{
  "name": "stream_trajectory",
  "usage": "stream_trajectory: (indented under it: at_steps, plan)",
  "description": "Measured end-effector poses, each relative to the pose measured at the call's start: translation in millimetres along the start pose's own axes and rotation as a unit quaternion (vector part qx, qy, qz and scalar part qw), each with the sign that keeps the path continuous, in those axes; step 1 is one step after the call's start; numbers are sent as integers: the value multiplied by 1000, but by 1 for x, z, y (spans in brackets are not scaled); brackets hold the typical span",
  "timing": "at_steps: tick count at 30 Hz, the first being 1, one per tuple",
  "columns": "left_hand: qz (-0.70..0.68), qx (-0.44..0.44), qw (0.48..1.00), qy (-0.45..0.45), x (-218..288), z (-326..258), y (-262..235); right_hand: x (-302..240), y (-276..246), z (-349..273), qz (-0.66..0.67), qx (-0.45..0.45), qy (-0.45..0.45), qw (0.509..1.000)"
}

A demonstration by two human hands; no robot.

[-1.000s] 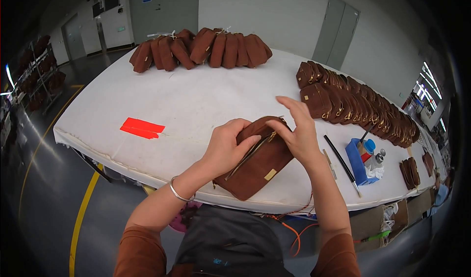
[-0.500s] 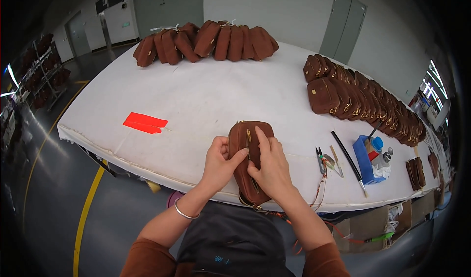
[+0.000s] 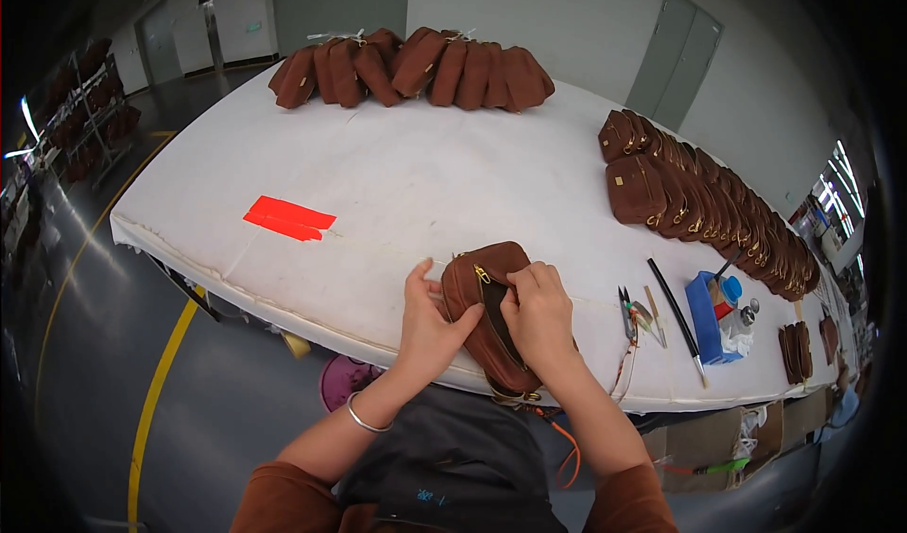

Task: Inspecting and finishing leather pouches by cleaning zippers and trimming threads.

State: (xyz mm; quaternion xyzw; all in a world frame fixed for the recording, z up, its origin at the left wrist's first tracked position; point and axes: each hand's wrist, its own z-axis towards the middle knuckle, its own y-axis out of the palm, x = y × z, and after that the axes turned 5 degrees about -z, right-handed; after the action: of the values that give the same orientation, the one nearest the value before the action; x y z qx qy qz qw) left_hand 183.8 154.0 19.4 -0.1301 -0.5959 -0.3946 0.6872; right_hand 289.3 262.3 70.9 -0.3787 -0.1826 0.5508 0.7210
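In the head view, a brown suede zip pouch with a gold zipper pull (image 3: pixel 491 320) is held at the near edge of the white cloth-covered table (image 3: pixel 397 183), directly in front of the person. The left hand (image 3: pixel 427 325) is curled against the pouch's left side, thumb on top and fingers closed around the edge, so that the body is braced. The right hand (image 3: pixel 540 314) is laid over the right side, its fingers bent and pinched at the open zipper line near the gold pull. The pouch therefore lies between the two hands and is touched by both, its long axis running away from the person and slightly to the left. For the step in hand, judged to be work at the zipper opening, the pouch should be kept steady by the left hand while the seam is handled by the right, and the fabric should be kept clear of the teeth. Small snips and slim tools (image 3: pixel 635 314) and a blue tray of small items (image 3: pixel 710 318) lie near on the right; rows of like brown pouches (image 3: pixel 699 207) stand well apart.
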Motion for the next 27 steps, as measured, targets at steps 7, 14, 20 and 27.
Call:
stream_trajectory:
  at_steps: [7, 14, 20, 27]
  plan:
    - [376, 40, 903, 205, 28, 14, 1, -17, -10, -4, 49, 64, -32, 996]
    - [291, -4, 937, 192, 19, 10, -8, -12, -16, 4, 110, 121, -37, 986]
    - [187, -76, 974, 103, 24, 6, -8, 4, -12, 22, 223, 63, 34, 972]
    - [219, -107, 969, 52, 36, 14, -2, 21, 4, 11, 248, 24, 72, 966]
